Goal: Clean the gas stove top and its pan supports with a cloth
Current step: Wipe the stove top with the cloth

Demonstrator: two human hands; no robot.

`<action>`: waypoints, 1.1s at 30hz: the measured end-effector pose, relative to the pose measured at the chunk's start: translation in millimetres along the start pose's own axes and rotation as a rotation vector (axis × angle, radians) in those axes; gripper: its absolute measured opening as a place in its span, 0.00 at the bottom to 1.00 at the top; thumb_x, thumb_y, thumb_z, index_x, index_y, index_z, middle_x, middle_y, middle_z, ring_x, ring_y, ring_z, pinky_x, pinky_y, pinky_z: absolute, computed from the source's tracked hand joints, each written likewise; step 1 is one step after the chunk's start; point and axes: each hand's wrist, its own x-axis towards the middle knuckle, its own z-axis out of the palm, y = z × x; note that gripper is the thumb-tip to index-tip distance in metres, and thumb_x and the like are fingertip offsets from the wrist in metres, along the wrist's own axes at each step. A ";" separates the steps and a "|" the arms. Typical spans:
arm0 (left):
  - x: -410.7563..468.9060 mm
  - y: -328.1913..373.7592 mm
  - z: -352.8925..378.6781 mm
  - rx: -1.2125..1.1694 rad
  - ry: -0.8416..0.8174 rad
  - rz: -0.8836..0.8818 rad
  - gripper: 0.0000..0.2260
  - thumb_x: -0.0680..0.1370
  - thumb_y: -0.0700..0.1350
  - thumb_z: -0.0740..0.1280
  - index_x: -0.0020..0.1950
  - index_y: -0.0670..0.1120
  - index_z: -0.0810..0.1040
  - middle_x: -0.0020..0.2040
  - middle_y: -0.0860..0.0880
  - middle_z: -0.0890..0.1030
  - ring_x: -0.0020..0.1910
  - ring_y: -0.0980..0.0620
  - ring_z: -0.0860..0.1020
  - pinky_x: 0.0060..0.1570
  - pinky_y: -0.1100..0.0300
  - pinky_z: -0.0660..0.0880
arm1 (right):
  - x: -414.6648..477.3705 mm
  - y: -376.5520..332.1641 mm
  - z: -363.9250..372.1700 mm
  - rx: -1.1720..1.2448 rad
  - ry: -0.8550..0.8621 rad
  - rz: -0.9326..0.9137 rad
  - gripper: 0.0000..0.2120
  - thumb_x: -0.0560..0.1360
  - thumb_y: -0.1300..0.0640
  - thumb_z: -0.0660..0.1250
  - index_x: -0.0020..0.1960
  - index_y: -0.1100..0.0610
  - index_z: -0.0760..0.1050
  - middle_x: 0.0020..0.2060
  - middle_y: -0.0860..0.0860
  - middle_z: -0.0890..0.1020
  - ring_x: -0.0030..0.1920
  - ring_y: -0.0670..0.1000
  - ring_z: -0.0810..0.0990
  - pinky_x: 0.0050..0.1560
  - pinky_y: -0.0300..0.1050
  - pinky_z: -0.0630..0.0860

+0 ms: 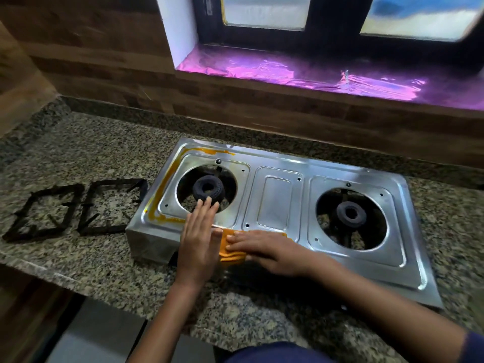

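Note:
A steel two-burner gas stove top (pixel 277 195) lies on the granite counter, with an orange-yellow smear (pixel 167 176) along its left and back-left rim. An orange cloth (pixel 230 248) lies on the stove's front edge. My right hand (pixel 264 248) presses flat on the cloth with straight fingers. My left hand (pixel 199 237) rests flat on the steel just left of the cloth, fingertips at the left burner (pixel 208 189) opening. Two black pan supports (pixel 78 208) lie on the counter left of the stove. The right burner (pixel 351 214) is uncovered.
The speckled granite counter (pixel 110 268) runs out to the left and front of the stove. A wood-look backsplash (pixel 235 111) stands behind it. Above that, a window sill (pixel 314 74) is lined with shiny purple foil.

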 end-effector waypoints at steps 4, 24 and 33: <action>-18.6 -15.1 6.1 0.133 -0.107 0.004 0.30 0.81 0.63 0.43 0.77 0.48 0.61 0.79 0.51 0.58 0.79 0.54 0.50 0.76 0.45 0.51 | 21.6 40.1 -16.5 -0.199 0.166 0.233 0.25 0.80 0.47 0.55 0.75 0.52 0.65 0.76 0.51 0.64 0.76 0.49 0.62 0.75 0.46 0.58; -56.6 -66.2 -13.9 0.208 -0.207 0.147 0.28 0.83 0.56 0.47 0.79 0.41 0.54 0.80 0.44 0.52 0.79 0.46 0.50 0.76 0.48 0.51 | 20.8 -43.5 38.2 -0.046 0.286 0.269 0.18 0.79 0.58 0.62 0.69 0.51 0.73 0.71 0.48 0.72 0.72 0.45 0.69 0.71 0.44 0.66; -53.3 -81.2 -24.9 0.290 -0.246 0.310 0.28 0.82 0.53 0.54 0.78 0.40 0.58 0.79 0.43 0.56 0.78 0.46 0.53 0.76 0.49 0.52 | 92.3 32.7 -12.9 -0.349 0.282 0.745 0.28 0.83 0.47 0.50 0.80 0.54 0.48 0.79 0.54 0.47 0.79 0.50 0.44 0.77 0.47 0.42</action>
